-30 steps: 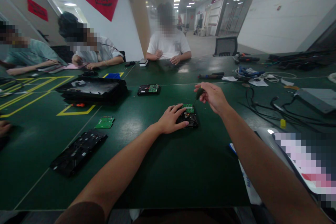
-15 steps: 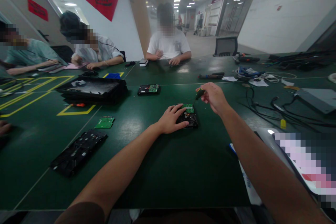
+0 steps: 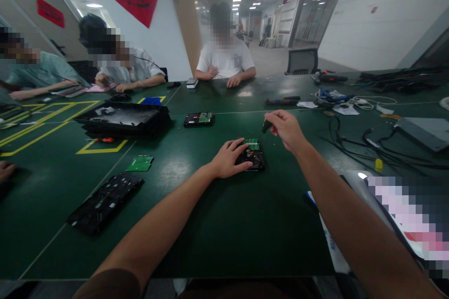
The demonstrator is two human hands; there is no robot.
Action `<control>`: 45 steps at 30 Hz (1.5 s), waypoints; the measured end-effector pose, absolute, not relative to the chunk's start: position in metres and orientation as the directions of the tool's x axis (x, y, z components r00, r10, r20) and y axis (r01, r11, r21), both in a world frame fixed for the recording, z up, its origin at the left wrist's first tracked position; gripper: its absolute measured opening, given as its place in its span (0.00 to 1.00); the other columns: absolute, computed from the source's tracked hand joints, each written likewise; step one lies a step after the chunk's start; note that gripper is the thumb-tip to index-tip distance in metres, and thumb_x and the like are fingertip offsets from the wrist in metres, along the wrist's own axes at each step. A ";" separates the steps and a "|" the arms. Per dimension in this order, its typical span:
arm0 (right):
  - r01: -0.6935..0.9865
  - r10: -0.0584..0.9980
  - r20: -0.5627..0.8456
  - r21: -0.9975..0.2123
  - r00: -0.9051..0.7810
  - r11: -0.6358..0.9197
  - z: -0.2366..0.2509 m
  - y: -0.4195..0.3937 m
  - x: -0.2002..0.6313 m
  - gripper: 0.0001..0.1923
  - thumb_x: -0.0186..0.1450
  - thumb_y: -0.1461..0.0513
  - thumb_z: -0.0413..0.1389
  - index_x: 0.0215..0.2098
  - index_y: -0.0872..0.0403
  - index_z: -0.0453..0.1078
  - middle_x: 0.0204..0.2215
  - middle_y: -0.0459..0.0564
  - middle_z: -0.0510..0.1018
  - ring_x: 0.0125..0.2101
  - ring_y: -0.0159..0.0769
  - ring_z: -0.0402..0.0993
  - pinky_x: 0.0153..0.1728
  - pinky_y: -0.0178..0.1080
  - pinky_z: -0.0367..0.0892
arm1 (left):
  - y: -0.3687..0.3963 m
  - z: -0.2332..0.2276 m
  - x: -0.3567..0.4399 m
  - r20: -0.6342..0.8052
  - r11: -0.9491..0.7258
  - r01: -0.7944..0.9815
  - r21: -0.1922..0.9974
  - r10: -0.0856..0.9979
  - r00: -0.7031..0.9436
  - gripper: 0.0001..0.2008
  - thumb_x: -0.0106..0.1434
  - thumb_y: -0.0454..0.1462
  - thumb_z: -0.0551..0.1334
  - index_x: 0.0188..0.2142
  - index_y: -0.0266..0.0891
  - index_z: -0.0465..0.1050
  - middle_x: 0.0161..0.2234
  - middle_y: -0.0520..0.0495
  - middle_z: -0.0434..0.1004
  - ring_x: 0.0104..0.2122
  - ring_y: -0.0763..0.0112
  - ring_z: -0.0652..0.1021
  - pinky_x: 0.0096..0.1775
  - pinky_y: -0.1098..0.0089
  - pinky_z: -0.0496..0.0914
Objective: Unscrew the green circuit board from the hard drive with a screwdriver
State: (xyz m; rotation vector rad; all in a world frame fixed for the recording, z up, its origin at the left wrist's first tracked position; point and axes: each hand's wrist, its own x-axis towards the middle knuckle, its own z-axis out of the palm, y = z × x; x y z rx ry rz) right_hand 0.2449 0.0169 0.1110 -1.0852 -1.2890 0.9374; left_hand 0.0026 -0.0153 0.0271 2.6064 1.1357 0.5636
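The left hand (image 3: 229, 159) lies flat on a hard drive (image 3: 253, 155) at mid-table, steadying it. The right hand (image 3: 286, 127) is closed around a screwdriver (image 3: 265, 126), tip angled toward the drive's green circuit board (image 3: 251, 141); unscrewing seems underway, and seating the tip squarely looks like the next need

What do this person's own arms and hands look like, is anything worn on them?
Both forearms are bare, with no gloves, watch or rings visible on the left hand or the right hand. Only a dark brownish sleeve edge shows on the left arm at the bottom of the picture.
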 end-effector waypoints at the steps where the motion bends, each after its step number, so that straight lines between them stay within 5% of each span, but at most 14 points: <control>1: 0.041 0.968 0.239 -0.971 0.081 0.236 0.112 0.017 0.245 0.13 0.62 0.53 0.66 0.32 0.52 0.70 0.25 0.45 0.77 0.17 0.25 0.62 0.15 0.31 0.53 | -0.015 0.027 0.003 0.251 -0.669 0.648 0.365 0.741 0.623 0.41 0.67 0.62 0.58 0.73 0.49 0.55 0.73 0.43 0.53 0.69 0.43 0.58 0.67 0.42 0.57; 5: -0.021 0.984 0.179 -0.984 0.002 0.179 0.115 0.015 0.245 0.13 0.67 0.51 0.60 0.35 0.52 0.72 0.35 0.51 0.83 0.17 0.24 0.63 0.13 0.31 0.51 | -0.015 0.027 0.003 0.257 -0.676 0.644 0.358 0.735 0.628 0.41 0.67 0.63 0.57 0.73 0.49 0.55 0.73 0.42 0.53 0.69 0.43 0.58 0.68 0.43 0.56; 14: -0.097 0.979 0.188 -0.979 -0.085 0.179 0.114 0.014 0.242 0.13 0.69 0.53 0.57 0.41 0.54 0.77 0.36 0.53 0.81 0.22 0.28 0.71 0.19 0.32 0.63 | -0.014 0.025 0.003 0.247 -0.670 0.659 0.341 0.741 0.625 0.42 0.67 0.63 0.56 0.73 0.48 0.55 0.73 0.42 0.53 0.68 0.44 0.58 0.68 0.43 0.56; 21: 0.076 0.966 0.257 -0.964 0.031 0.254 0.110 0.018 0.247 0.09 0.64 0.56 0.62 0.30 0.53 0.73 0.21 0.45 0.73 0.19 0.27 0.65 0.17 0.31 0.57 | -0.014 0.025 0.003 0.254 -0.671 0.655 0.348 0.740 0.623 0.42 0.67 0.63 0.57 0.73 0.48 0.55 0.72 0.42 0.53 0.69 0.44 0.58 0.68 0.44 0.56; 29: -0.023 0.973 0.225 -0.974 -0.046 0.224 0.115 0.014 0.244 0.10 0.68 0.55 0.57 0.39 0.53 0.74 0.38 0.52 0.82 0.18 0.26 0.69 0.16 0.32 0.57 | -0.015 0.027 0.003 0.246 -0.667 0.650 0.365 0.742 0.623 0.41 0.67 0.62 0.58 0.73 0.50 0.55 0.73 0.43 0.53 0.69 0.43 0.58 0.68 0.42 0.56; 35: -0.107 0.973 0.225 -0.970 -0.051 0.219 0.113 0.016 0.243 0.12 0.67 0.55 0.57 0.44 0.53 0.76 0.36 0.51 0.81 0.22 0.29 0.74 0.21 0.33 0.66 | -0.015 0.028 0.003 0.260 -0.676 0.641 0.364 0.734 0.627 0.41 0.67 0.62 0.57 0.72 0.49 0.55 0.73 0.43 0.53 0.69 0.44 0.58 0.68 0.43 0.57; 45: 0.052 0.969 0.241 -0.970 0.058 0.238 0.113 0.016 0.246 0.06 0.63 0.58 0.60 0.32 0.52 0.70 0.25 0.46 0.76 0.18 0.26 0.64 0.15 0.32 0.53 | -0.014 0.027 0.003 0.252 -0.665 0.648 0.372 0.744 0.619 0.41 0.66 0.63 0.58 0.72 0.50 0.55 0.73 0.44 0.53 0.68 0.44 0.59 0.67 0.43 0.57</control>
